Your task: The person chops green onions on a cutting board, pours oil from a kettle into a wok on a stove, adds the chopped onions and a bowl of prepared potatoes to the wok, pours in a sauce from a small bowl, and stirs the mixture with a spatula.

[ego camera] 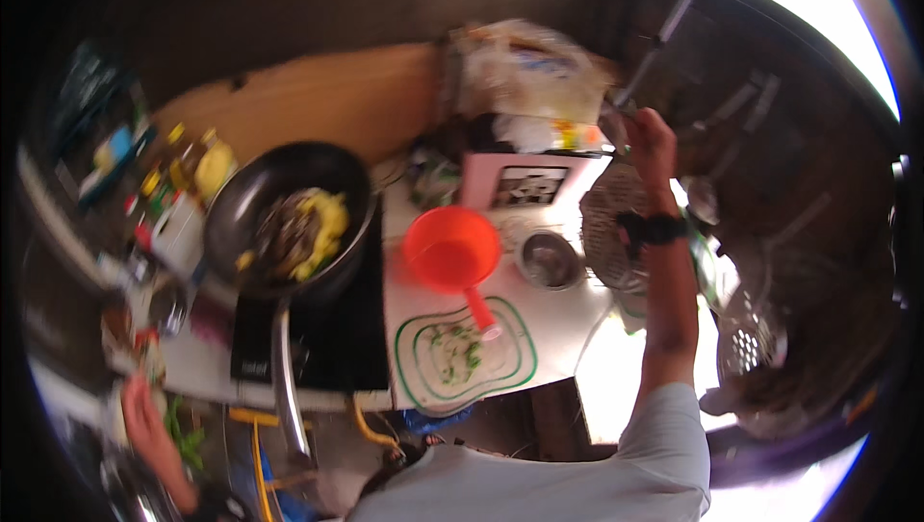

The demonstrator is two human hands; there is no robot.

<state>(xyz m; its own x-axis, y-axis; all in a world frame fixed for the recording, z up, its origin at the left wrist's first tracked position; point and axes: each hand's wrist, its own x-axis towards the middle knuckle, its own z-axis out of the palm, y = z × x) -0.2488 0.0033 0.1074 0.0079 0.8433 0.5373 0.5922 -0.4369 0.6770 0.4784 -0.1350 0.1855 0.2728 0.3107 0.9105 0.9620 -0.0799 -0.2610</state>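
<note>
My right hand (653,143) is raised at the upper right, its fingers closed at the lower end of a long-handled metal utensil (660,42). The utensil's head is partly hidden and blurred. My left hand (144,414) is at the lower left, fingers extended and apparently holding nothing, just below a small packet (149,356). A dark wok (231,212) stands on a black cooktop (346,349), holding yellow cooked egg (328,226) and dark pieces (285,230). Beside it, a red plastic dipper (451,251) overhangs a green-rimmed clear tray (426,356) with chopped greens (462,352).
A metal bowl (548,260) sits right of the dipper, before a pink box (480,179) topped by a plastic bag (523,74). Oil bottles (216,165) stand behind the wok, whose long handle (287,378) juts past the counter. A skimmer (747,345) is on the right.
</note>
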